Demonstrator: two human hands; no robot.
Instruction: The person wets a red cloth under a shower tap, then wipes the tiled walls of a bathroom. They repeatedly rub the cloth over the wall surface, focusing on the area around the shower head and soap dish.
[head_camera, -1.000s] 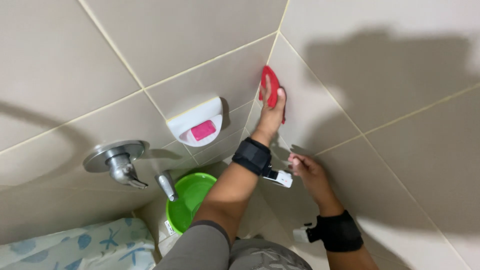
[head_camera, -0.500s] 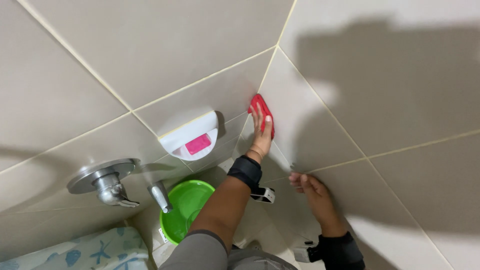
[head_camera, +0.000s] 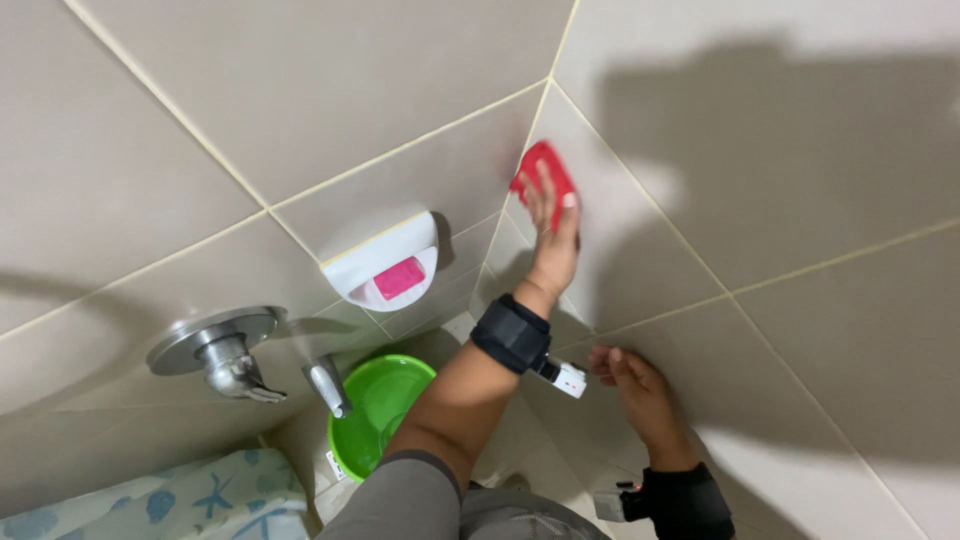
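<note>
Pressing a red sponge (head_camera: 541, 172) flat against the tiled wall (head_camera: 760, 150), the left hand (head_camera: 551, 228) reaches up near the corner where two walls meet. Its fingers lie spread over the sponge and hold it to the tile; only the upper and left edges of the sponge show past them. A black wrist band (head_camera: 513, 335) with a small white device (head_camera: 566, 379) sits on this arm.

The right hand (head_camera: 636, 392) is lower and rests open on the wall, fingers loosely together and flat on the tile, holding nothing. It also wears a black band (head_camera: 688, 500) at the wrist. The two hands are near each other but apart.

To the left of the sponge, a white soap dish (head_camera: 385, 262) is fixed on the other wall, with a pink soap (head_camera: 399, 277) lying in it. Further left and lower there is a chrome valve handle (head_camera: 222, 355) and just beside it a chrome spout (head_camera: 329, 386). A green basin (head_camera: 380, 410) stands under the spout, partly hidden by the left arm. A light blue curtain (head_camera: 150, 500) with sea shapes shows at the bottom left corner.
</note>
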